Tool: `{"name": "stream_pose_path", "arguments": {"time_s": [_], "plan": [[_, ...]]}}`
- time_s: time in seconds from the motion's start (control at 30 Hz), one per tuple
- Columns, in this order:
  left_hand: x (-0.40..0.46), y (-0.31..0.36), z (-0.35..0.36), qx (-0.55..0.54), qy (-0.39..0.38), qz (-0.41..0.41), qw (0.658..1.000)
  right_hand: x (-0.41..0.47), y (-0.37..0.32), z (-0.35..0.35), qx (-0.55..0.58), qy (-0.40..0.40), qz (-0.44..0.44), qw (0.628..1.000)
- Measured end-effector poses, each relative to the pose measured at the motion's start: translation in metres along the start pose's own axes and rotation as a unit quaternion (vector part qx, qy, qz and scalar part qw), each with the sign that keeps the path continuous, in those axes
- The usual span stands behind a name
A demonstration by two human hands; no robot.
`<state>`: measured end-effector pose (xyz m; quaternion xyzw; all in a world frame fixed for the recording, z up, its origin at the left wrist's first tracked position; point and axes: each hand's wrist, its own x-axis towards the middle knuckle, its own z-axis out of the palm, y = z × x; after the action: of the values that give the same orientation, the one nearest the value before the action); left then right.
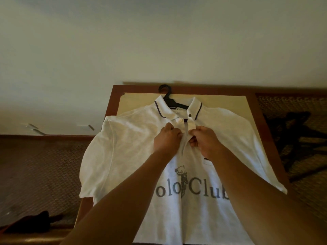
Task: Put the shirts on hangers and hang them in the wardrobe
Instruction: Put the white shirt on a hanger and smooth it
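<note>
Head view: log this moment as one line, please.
stage: buttoning | shirt: flat on table | hanger: inside collar, hook out | left hand: pinches placket | right hand: pinches placket | hung: no

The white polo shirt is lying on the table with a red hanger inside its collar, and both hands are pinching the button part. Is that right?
Not quite. The hanger is black, not red; the head view shows its hook poking out above the collar. The rest holds: the white polo shirt lies on the table, and the left hand and right hand pinch the button placket.
</note>
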<state>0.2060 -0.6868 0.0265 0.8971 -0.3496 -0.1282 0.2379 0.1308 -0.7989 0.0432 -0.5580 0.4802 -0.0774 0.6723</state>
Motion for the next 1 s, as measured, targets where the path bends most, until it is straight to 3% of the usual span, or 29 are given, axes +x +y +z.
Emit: {"name": "stream_pose_path", "arguments": {"time_s": [0.37,0.5,0.67,1.0], "plan": [[0.014,0.018,0.005,-0.087,0.003,-0.121,0.989,0.000,0.008,0.002,-0.060,0.047,-0.055,0.996],[0.008,0.024,0.006,-0.271,0.023,-0.192,0.943,-0.002,0.011,0.003,-0.048,0.047,-0.055,0.996],[-0.005,0.028,0.009,-0.412,0.038,-0.231,0.881,-0.004,0.009,0.004,-0.029,0.042,-0.041,0.998],[-0.006,0.030,0.008,-0.426,0.042,-0.253,0.868,0.003,0.009,0.000,-0.025,0.038,-0.005,0.999]]}}
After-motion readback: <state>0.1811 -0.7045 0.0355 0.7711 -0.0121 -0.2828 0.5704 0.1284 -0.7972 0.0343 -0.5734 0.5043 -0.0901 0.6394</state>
